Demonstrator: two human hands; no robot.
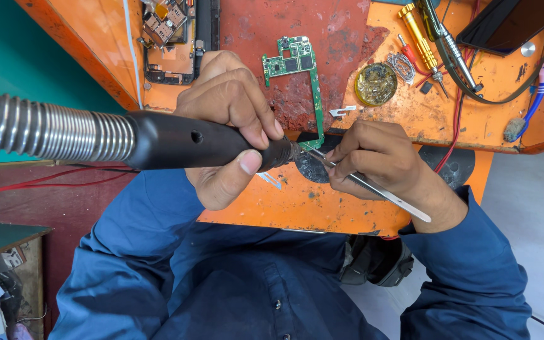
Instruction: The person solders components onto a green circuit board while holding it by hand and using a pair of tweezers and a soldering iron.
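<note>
Hot-air handle: the black tubular hot-air handle with ribbed metal hose is being gripped by the left hand, closed fully around it; rigid, light, hot at the nozzle.
Axis: long axis is lying left-right, nozzle pointing right at the green L-shaped circuit board on the orange counter.
Tweezers: the slim steel tweezers are being pinched shut-handed by the right hand, tips directed toward the nozzle.

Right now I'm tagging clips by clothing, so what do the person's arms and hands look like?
Both arms are in long dark blue sleeves of a buttoned shirt, reaching to the wrists. The left hand and right hand are bare: no gloves, and no rings or watch can be seen. The right cuff sits loose at the wrist; the left cuff is hidden behind the hand.
</note>
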